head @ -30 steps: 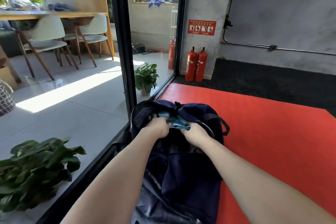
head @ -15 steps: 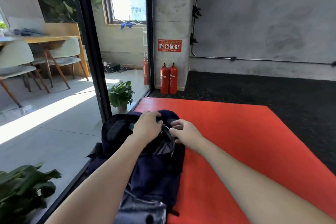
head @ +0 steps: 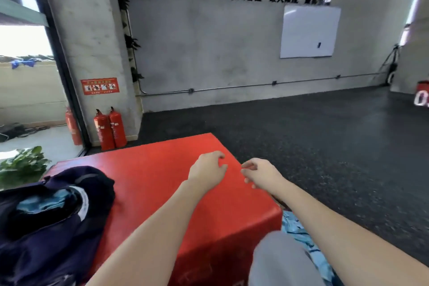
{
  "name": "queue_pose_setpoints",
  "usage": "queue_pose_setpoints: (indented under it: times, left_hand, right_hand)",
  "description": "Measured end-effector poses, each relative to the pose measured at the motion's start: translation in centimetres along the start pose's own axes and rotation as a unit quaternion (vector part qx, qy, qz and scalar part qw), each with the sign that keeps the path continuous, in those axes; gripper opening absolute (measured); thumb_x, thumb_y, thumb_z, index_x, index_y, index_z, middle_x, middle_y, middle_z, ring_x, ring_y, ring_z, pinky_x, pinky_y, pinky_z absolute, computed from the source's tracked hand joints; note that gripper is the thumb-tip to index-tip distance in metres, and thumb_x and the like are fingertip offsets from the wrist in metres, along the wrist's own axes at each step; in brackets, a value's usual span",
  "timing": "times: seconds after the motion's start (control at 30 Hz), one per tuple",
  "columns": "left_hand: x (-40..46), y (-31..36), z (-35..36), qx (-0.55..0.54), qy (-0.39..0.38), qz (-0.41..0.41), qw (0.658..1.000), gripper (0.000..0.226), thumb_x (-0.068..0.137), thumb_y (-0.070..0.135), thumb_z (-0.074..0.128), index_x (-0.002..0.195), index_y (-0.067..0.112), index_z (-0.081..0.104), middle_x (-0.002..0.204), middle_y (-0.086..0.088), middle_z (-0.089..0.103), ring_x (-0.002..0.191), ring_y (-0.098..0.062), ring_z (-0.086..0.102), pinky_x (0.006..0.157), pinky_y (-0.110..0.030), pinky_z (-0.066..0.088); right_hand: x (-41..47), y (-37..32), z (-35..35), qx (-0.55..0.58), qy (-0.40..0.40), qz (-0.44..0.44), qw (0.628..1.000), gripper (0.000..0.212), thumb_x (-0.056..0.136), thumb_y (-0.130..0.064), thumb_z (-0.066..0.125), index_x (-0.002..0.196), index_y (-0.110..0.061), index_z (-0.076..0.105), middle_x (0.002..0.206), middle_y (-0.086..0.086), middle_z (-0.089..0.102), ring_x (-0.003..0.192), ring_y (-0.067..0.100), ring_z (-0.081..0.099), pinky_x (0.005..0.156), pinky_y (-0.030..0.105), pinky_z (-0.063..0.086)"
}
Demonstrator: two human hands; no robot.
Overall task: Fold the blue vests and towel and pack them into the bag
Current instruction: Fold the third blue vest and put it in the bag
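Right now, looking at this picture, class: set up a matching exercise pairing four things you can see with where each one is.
Things:
1. dark bag
2. fire extinguishers
3. whiteboard
4. light blue cloth

Places:
A. on the wall under the big lettering
B. on the floor beside the red mat, under the right arm
C. on the mat's left part
D. standing by the concrete pillar

Pairs: 1-C, 2-D, 3-A, 4-B

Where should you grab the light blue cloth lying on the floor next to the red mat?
Probably pinch the light blue cloth at its upper edge beside the red mat, coming from above with the right hand. It lies crumpled and flat on the floor, partly hidden by the forearm.
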State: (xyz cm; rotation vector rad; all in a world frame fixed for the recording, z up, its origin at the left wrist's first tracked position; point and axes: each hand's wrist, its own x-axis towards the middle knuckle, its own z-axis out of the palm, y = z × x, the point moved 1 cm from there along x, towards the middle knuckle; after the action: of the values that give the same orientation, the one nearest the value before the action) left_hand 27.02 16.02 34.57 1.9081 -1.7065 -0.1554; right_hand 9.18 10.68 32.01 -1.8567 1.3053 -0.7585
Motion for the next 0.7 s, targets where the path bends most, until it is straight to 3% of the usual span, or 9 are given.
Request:
queue_pose_setpoints:
  times: [0.07,0.17,0.33,0.5,0.57,0.7]
  left_hand:
    - [-0.2,4.2,3.8,-0.007,-0.032,0.025,0.999,0.035,0.09,0.035,0.059,0.125,0.032,0.063,0.116,0.003,0.068,0.111,-0.022,0.063,0.093,-0.038,0.053]
    - [-0.7,9.4,9.3,-0.003,-0.078,0.053,0.996,0.033,0.091,0.037,0.06,0.124,0.032,0.063,0.114,0.004,0.069,0.11,-0.022,0.063,0.091,-0.036,0.053]
    - [-1.2,14.7,18.0,0.012,-0.162,0.078,0.984,0.038,0.09,0.037,0.058,0.127,0.029,0.06,0.114,0.0,0.068,0.108,-0.024,0.063,0.09,-0.036,0.053]
    - [-1.7,15.9,26.0,0.035,-0.237,0.059,0.969,0.041,0.09,0.033,0.055,0.13,0.026,0.058,0.12,-0.006,0.067,0.112,-0.028,0.062,0.091,-0.035,0.052]
    - [-1.8,15.5,29.2,0.039,-0.261,0.047,0.963,0.043,0.092,0.031,0.056,0.134,0.024,0.057,0.125,-0.008,0.065,0.117,-0.028,0.059,0.095,-0.035,0.049]
    - [-1.9,13.7,35.0,0.038,-0.307,0.016,0.951,0.045,0.092,0.027,0.057,0.135,0.016,0.056,0.118,-0.013,0.066,0.116,-0.028,0.059,0.095,-0.035,0.047]
  right_hand:
    - [-1.9,4.0,-3.8,-0.002,0.02,0.031,0.999,0.005,0.089,-0.021,0.066,0.093,-0.022,0.067,0.08,0.005,0.075,0.073,0.026,0.072,0.061,0.033,0.055]
    - [-4.5,10.0,-8.3,0.003,0.042,0.085,0.995,0.007,0.088,-0.022,0.063,0.088,-0.022,0.07,0.084,0.0,0.075,0.07,0.013,0.07,0.057,0.027,0.053]
    - [-7.4,20.1,-12.6,-0.007,0.057,0.165,0.985,0.009,0.085,-0.024,0.063,0.082,-0.022,0.072,0.074,-0.001,0.075,0.07,0.013,0.069,0.06,0.029,0.053]
    - [-8.2,28.6,-13.7,-0.025,0.046,0.209,0.977,0.021,0.09,-0.024,0.063,0.079,-0.007,0.068,0.071,0.004,0.07,0.065,0.019,0.058,0.058,0.027,0.041]
    - [-8.0,32.1,-13.2,-0.015,0.026,0.234,0.972,0.015,0.091,-0.024,0.064,0.086,-0.012,0.072,0.081,0.006,0.075,0.074,0.023,0.069,0.059,0.026,0.046]
    - [-7.0,37.8,-11.5,-0.021,-0.006,0.262,0.965,0.011,0.09,-0.022,0.065,0.091,-0.014,0.072,0.089,0.007,0.075,0.085,0.023,0.071,0.078,0.034,0.058]
